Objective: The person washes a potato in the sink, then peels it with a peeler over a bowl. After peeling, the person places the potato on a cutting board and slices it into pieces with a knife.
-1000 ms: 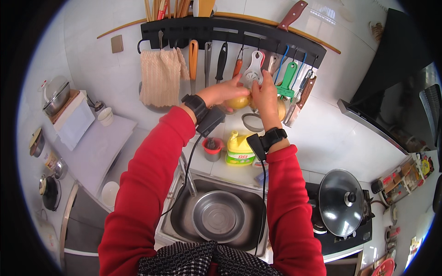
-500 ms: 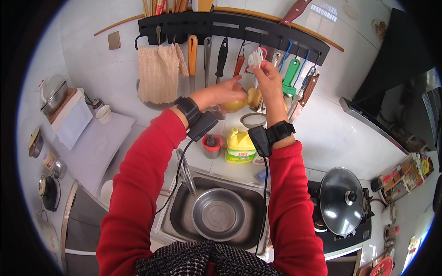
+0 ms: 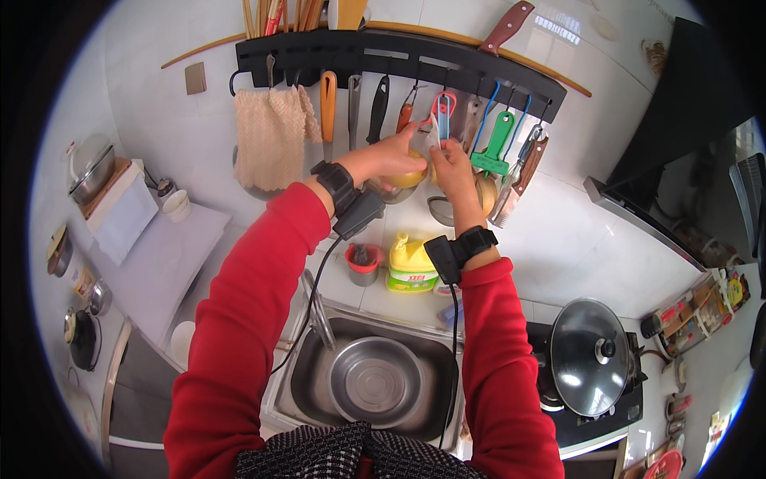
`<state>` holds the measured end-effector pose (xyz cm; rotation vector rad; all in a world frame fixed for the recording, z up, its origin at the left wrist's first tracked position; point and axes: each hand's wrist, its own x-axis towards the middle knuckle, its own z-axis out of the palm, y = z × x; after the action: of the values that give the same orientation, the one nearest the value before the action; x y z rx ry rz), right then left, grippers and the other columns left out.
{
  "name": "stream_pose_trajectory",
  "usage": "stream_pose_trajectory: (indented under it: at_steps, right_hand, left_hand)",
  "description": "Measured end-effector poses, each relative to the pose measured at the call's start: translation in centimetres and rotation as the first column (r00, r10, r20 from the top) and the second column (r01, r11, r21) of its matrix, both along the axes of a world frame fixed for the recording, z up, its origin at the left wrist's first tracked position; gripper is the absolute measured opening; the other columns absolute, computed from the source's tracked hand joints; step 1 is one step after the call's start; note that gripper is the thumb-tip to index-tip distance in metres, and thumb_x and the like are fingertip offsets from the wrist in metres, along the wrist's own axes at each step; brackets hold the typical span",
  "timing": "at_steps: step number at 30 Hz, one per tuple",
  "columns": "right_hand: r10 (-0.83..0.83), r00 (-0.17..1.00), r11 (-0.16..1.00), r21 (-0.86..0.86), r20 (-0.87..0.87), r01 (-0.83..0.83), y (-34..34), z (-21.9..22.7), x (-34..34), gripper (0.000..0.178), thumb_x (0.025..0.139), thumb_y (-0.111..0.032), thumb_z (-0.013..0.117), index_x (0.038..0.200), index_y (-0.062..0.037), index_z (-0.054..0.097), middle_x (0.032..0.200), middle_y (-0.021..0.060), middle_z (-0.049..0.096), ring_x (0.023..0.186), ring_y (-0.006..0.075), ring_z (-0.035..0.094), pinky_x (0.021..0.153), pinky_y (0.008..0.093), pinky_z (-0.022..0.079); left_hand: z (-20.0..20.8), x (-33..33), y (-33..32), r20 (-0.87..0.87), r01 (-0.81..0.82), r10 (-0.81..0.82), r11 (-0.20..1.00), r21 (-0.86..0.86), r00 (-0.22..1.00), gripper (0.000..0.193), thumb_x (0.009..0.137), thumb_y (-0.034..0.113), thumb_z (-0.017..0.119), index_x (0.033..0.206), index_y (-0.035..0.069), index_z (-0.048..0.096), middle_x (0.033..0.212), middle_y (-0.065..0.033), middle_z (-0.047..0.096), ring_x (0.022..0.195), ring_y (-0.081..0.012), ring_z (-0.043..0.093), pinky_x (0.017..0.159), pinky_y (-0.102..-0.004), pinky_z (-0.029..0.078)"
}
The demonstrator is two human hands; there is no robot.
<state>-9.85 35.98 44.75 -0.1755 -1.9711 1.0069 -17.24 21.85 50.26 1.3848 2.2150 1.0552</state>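
Note:
In front of the wall rack, my left hand (image 3: 387, 157) curls against a yellow rounded thing (image 3: 414, 163) whose kind I cannot make out. Part of that thing is behind the fingers. Close by on its right, my right hand (image 3: 453, 164) pinches a thin white strip (image 3: 434, 134), its fingertips pressed together. The two hands nearly meet. Just above them hangs a peeler with a pink loop (image 3: 444, 104). Below my right hand shows a round strainer (image 3: 440, 210).
Several utensils hang from the black rack (image 3: 383, 49), including a green-handled scraper (image 3: 501, 136) and a black-handled tool (image 3: 380, 108). Below stand a yellow detergent jug (image 3: 409, 259) and a sink (image 3: 307, 391) holding a metal basin (image 3: 339, 379). A lidded wok (image 3: 586, 351) sits on the stove at right.
My right hand has come down with the white strip, closer to my left hand. The left hand has shifted slightly right, and the pink loop on the rack now shows more fully.

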Motion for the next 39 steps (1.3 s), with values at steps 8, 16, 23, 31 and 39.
stream_pose_trajectory:
  at_steps: [8, 16, 23, 31, 39]
  right_hand:
    - [-0.155, 0.988, 0.953, 0.261, -0.006, 0.151, -1.1, 1.2, 1.2, 0.026, 0.080, -0.022, 0.052, 0.090, 0.0010, 0.057, 0.089, 0.0210, 0.056, 0.081, 0.0379, 0.054, 0.070, 0.0410, 0.044]
    - [-0.098, 0.990, 0.944, 0.305, -0.099, 0.124, -1.8, 1.5, 2.1, 0.020, 0.080, -0.017, 0.056, 0.086, 0.0025, 0.055, 0.080, 0.0165, 0.055, 0.071, 0.0292, 0.054, 0.062, 0.0349, 0.043]
    - [0.041, 0.964, 0.999, 0.044, -0.261, -0.031, -1.0, 1.8, 1.7, 0.016, 0.082, -0.015, 0.056, 0.086, 0.0000, 0.053, 0.072, 0.0003, 0.052, 0.064, 0.0067, 0.044, 0.057, 0.0210, 0.038]
    - [0.096, 0.962, 0.991, -0.072, -0.254, -0.117, -0.8, 1.9, 2.9, 0.016, 0.082, -0.012, 0.054, 0.088, 0.0021, 0.054, 0.076, 0.0083, 0.055, 0.066, 0.0134, 0.049, 0.061, 0.0257, 0.041]
    - [0.101, 0.977, 0.989, -0.086, -0.190, -0.119, -1.1, 2.3, 2.8, 0.021, 0.085, -0.016, 0.049, 0.094, 0.0026, 0.053, 0.078, 0.0111, 0.058, 0.069, 0.0156, 0.051, 0.065, 0.0285, 0.042]
  left_hand:
    - [1.2, -1.0, 0.7, -0.049, 0.010, -0.014, 0.998, -0.066, 0.999, 0.097, 0.071, 0.033, 0.061, 0.136, 0.006, -0.006, 0.113, -0.0163, 0.051, 0.092, -0.0240, 0.055, 0.050, -0.0328, 0.053]
    - [0.6, -1.0, 0.3, -0.090, 0.107, -0.109, 0.994, -0.029, 0.990, 0.098, 0.071, 0.035, 0.063, 0.136, 0.002, -0.003, 0.112, -0.0162, 0.053, 0.094, -0.0221, 0.055, 0.060, -0.0303, 0.051]
    - [1.5, -0.5, 0.3, -0.181, 0.055, -0.056, 0.998, -0.012, 0.982, 0.094, 0.071, 0.033, 0.061, 0.135, 0.000, 0.001, 0.109, -0.0204, 0.052, 0.091, -0.0222, 0.056, 0.053, -0.0285, 0.051]
    - [1.3, -0.4, 1.3, 0.107, 0.167, -0.167, 0.986, 0.008, 0.980, 0.077, 0.073, 0.032, 0.060, 0.133, 0.004, 0.021, 0.112, -0.0157, 0.051, 0.092, -0.0196, 0.055, 0.064, -0.0268, 0.050]
    - [0.1, -1.0, 2.6, 0.219, 0.184, -0.228, 0.961, 0.205, 0.949, 0.064, 0.079, 0.030, 0.057, 0.132, 0.008, 0.028, 0.108, -0.0113, 0.053, 0.093, -0.0160, 0.054, 0.066, -0.0261, 0.049]
